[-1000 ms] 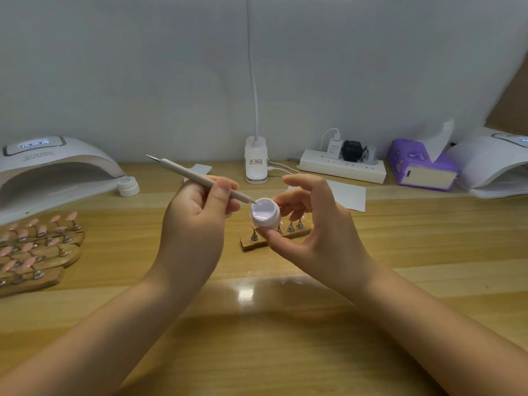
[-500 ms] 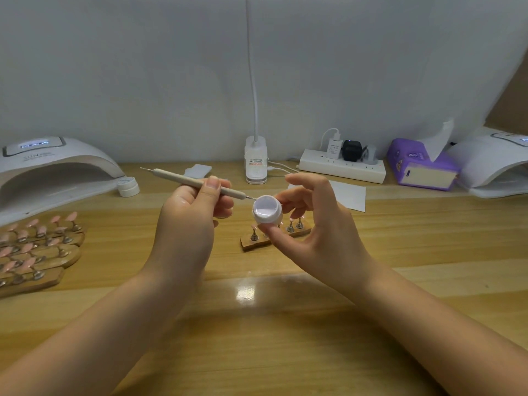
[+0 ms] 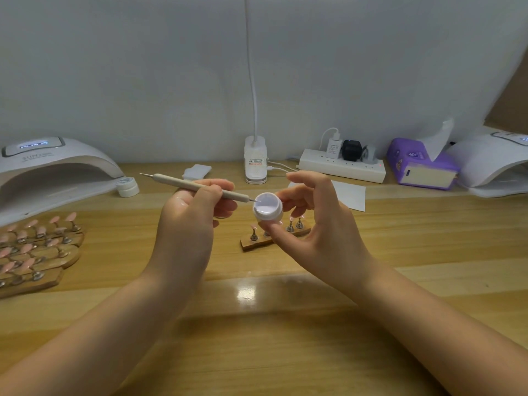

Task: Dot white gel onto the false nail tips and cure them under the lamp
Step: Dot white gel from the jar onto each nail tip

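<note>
Dotting tool (image 3: 197, 187) tip now in gel pot (image 3: 267, 208)

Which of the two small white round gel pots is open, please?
The white gel pot pinched in the right hand; the other white pot sits closed beside the left lamp.

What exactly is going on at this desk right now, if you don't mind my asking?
A person is loading a dotting tool with white gel. The left hand holds the tool, its tip at the open gel pot, which the right hand pinches above a small wooden stand of nail tips. More stands of pink tips wait by the curing lamp on the left.
</note>
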`<action>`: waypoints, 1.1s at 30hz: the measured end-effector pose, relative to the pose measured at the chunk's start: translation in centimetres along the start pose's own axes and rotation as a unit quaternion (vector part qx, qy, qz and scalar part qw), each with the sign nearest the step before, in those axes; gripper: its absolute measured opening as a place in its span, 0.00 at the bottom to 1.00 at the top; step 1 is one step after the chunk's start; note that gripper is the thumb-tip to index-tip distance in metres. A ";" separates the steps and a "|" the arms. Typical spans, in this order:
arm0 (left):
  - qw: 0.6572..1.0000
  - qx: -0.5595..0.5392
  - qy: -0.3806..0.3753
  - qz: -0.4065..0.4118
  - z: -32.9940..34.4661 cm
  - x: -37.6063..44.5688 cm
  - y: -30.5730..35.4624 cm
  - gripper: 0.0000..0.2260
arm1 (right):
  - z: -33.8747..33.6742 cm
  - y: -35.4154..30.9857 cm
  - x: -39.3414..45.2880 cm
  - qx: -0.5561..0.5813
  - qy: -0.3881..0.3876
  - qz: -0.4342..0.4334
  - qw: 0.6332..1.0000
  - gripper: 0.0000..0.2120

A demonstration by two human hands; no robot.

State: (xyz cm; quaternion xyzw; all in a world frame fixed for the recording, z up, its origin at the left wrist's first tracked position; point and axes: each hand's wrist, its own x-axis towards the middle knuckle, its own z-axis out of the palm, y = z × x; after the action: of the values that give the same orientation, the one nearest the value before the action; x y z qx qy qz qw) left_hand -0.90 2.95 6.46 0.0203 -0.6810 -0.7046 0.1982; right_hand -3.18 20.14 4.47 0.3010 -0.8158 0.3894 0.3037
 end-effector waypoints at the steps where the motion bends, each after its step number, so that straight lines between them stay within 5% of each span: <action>1: 1.000 0.001 0.001 -0.001 0.0 0.0 0.0 0.10 | 0.0 0.0 0.0 0.001 0.001 0.002 1.000 0.32; 33: 0.999 -0.041 0.008 -0.018 0.1 -0.2 0.2 0.09 | 0.3 0.0 0.0 0.009 0.002 0.003 1.000 0.31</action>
State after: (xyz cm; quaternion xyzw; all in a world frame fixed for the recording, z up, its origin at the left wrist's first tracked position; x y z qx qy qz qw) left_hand -0.71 3.08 6.62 0.0296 -0.6497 -0.7350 0.1917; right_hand -3.27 19.90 4.36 0.3010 -0.8124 0.3985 0.3011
